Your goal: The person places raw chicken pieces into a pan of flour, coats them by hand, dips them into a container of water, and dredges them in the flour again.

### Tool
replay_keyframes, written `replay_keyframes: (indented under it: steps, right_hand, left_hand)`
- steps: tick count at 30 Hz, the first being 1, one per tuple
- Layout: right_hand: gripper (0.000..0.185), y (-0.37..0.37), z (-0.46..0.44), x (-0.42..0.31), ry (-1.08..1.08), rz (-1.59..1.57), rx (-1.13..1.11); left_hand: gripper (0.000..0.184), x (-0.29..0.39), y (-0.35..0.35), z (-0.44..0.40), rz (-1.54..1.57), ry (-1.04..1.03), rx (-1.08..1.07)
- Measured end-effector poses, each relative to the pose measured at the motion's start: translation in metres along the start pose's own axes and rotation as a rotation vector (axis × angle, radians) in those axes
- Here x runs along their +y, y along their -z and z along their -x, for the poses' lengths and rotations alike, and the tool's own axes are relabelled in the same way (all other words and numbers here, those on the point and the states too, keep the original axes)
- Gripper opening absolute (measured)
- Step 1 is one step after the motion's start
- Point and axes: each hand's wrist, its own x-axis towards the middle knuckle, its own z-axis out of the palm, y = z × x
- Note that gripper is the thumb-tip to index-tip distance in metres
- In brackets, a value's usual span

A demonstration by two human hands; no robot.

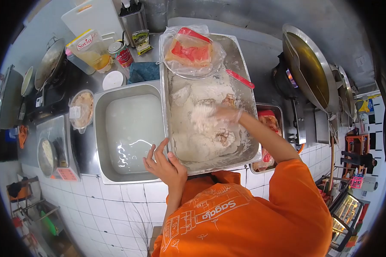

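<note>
The right hand [227,114] is down in the white flour [186,147]. It is blurred and dusted white; whether its fingers are closed on a piece cannot be told. Beside it lie irregular, flour-coated pieces with brownish-pink patches [224,137], some near the hand's far side and others nearer the person.

The left hand [167,168] has its fingers spread and is at the near corner where two metal trays meet; contact with either rim cannot be confirmed.

The flour and pieces are in the deep rectangular silver metal tray [241,53]. At its far end, a round metal-rimmed dish bears a clear plastic bag with a red and yellowish packet [193,52]. A red-handled utensil [240,79] lies against the tray's right side.

Adjoining on the left is a second rectangular steel tray [100,145] containing cloudy whitish liquid [135,120]. Behind it are a folded teal cloth [143,72], a round white lid [113,80] and a red can [123,56].

Right of the flour tray, a smaller steel tray holds raw red meat [269,122], partly hidden by the forearm. Farther right, a large wok of yellowish oil [315,70] stands over a lit burner [291,78].
</note>
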Motion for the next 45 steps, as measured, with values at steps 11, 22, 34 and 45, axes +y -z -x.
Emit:
replay_keyframes:
  steps: [11, 22, 34, 45]
  right_hand:
    - [0.102, -0.057, -0.049, 0.009, -0.055, 0.869, 0.462]
    - [0.059, -0.091, -0.017, -0.039, -0.129, 0.04, -0.009]
    - [0.049, -0.013, -0.025, -0.005, 0.054, 0.715, 0.423]
    - [0.061, -0.139, 0.025, -0.029, -0.114, 0.828, 0.062]
  left_hand:
    - [0.04, -0.001, -0.001, 0.001, -0.016, 0.003, 0.004]
    - [0.039, -0.001, -0.001, -0.001, -0.008, 0.002, 0.0]
    - [0.038, 0.0, -0.001, -0.002, 0.003, 0.001, 0.019]
    - [0.037, -0.002, -0.001, 0.0, 0.047, -0.001, -0.018]
